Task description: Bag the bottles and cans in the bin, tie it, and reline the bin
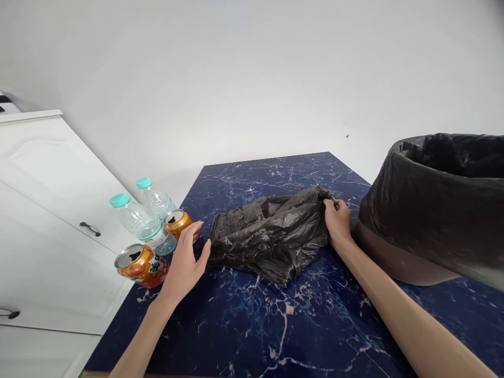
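A crumpled black plastic bag [271,231] lies spread across the middle of the table. My right hand [337,218] grips its right end, fingers curled into the plastic. By the bag's left end is my left hand [188,262], thumb and fingers apart, holding nothing; whether the thumb touches the plastic I cannot tell. Just left of that hand stand an orange drink can [144,266] and a second orange can [177,223], both opened on top. Behind them are two clear plastic bottles with teal caps, a nearer bottle [137,220] and a farther bottle [155,202].
A brown bin [401,257] lined with a black bag [437,205] stands at the right of the dark blue marbled table [252,325]. A white cabinet [51,210] with dark handles is on the left. A pale wall [252,84] rises behind the table.
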Demonstrator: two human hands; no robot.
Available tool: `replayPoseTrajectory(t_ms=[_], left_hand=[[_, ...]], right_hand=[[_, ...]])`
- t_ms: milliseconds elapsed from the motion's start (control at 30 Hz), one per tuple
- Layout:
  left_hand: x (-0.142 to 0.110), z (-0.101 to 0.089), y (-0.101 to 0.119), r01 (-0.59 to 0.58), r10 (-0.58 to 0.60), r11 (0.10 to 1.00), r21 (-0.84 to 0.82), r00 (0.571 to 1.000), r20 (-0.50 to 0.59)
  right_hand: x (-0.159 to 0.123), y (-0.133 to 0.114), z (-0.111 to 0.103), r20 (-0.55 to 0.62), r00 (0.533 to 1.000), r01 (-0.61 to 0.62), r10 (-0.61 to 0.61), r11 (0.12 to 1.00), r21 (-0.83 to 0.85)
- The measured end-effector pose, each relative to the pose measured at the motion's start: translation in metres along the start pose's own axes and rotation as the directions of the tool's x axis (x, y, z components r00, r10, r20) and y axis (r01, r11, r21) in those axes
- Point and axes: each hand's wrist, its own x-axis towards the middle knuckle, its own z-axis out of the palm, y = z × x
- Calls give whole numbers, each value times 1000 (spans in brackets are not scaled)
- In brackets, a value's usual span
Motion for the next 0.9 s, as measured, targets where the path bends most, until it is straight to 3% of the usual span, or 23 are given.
replayPoseTrajectory(t_ms=[167,300,333,400,467,500,600,733,833,900], left_hand=[[0,-3,-10,-7,6,1000,-30,1000,-27],[-9,-6,-7,-14,14,1000,-7,999,30],[-12,-6,-6,-26,26,1000,6,998,54],[-14,-6,-3,-59,56,998,30,994,92],[-13,-4,0,-81,75,996,42,990,119],[-12,-3,2,-90,83,995,44,988,133],[-9,-2,11,-160,152,987,28,971,183],[-7,-7,31,-286,286,958,-23,950,123],[0,-12,49,-282,283,958,-59,959,3],[9,-12,59,-278,282,956,-93,959,28]], right_hand=[[-11,-26,-7,37,999,-9,12,997,-79],[-52,-67,-27,65,981,191,-183,970,-153],[-69,-79,-34,94,955,295,-282,940,-173],[-109,-98,-48,223,795,606,-564,748,-270],[-148,-109,-61,420,617,780,-666,590,-210],[-166,-109,-67,506,557,812,-658,558,-168],[-196,-99,-78,644,492,842,-586,509,-180],[-193,-88,-96,702,451,869,-552,452,-202],[-184,-102,-119,680,430,864,-593,489,-120],[-184,-117,-136,677,391,861,-623,509,-29]])
